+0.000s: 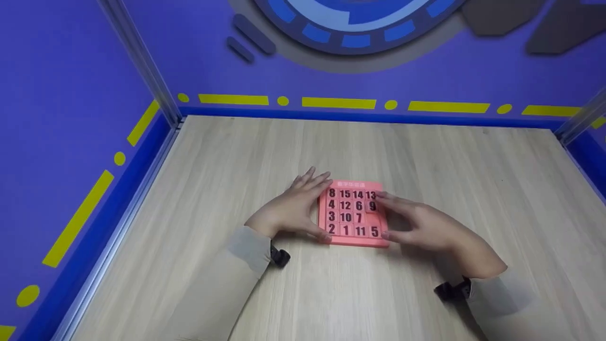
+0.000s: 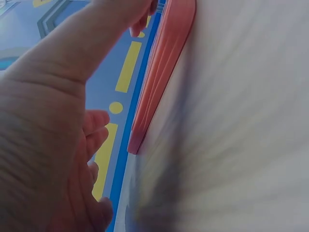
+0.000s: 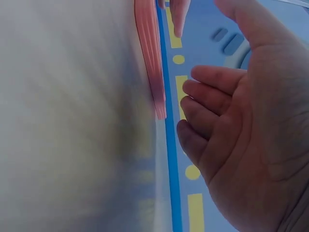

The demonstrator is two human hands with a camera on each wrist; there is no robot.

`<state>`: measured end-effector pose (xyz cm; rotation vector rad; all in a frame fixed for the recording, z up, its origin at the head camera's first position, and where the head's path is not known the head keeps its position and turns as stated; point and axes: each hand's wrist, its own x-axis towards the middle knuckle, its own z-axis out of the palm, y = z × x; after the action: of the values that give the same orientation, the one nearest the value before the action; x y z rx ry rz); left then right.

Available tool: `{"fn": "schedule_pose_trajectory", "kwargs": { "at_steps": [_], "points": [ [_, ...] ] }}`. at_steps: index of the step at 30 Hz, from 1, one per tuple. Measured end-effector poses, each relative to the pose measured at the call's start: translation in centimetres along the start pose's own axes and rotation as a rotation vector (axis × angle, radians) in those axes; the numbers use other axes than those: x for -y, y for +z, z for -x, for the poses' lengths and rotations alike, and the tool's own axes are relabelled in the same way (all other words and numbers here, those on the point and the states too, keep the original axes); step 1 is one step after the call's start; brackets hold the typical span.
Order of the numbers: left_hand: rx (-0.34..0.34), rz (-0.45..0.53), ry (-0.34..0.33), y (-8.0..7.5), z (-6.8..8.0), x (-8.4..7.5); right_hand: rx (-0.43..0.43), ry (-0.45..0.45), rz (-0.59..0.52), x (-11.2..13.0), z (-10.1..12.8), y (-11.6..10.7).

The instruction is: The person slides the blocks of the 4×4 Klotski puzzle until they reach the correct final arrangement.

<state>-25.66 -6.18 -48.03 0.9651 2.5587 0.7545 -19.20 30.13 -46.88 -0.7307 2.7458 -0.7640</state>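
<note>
A pink number slide puzzle (image 1: pixel 360 241) lies on the table, its black-numbered tiles set in rows inside a frame. The gap is in the third row at the right, just below the 9 tile (image 1: pixel 372 206). My left hand (image 1: pixel 296 206) spans the left side, index fingertip at the upper corner and thumb at the lower one, other fingers spread away. From the right, my right hand (image 1: pixel 421 225) reaches in with fingertips by the 13 and 9 tiles and its thumb at the edge beside the 5. Both wrist views show the puzzle's side (image 2: pixel 159 72) edge-on.
The wood-grain table (image 1: pixel 265 156) extends around the puzzle. Blue panels (image 1: pixel 341 85) with yellow markings stand behind it and at the sides, joined by metal posts (image 1: pixel 147 66). Dark straps (image 1: pixel 279 256) sit at both sleeve cuffs.
</note>
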Motion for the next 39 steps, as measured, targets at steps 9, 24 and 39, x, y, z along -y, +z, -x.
{"fn": "schedule_pose_trajectory", "kwargs": {
  "at_steps": [9,24,39],
  "points": [
    [0.048,-0.032,-0.042,0.1,0.0,0.2,0.079,0.006,0.028,0.2,-0.3,0.6],
    [0.063,-0.062,-0.092,0.3,0.4,-0.3,0.107,0.035,0.095,0.7,-0.1,0.6],
    [0.075,-0.064,-0.109,0.3,0.6,-0.5,0.097,0.011,0.174,2.1,0.2,0.5]
  ]
}}
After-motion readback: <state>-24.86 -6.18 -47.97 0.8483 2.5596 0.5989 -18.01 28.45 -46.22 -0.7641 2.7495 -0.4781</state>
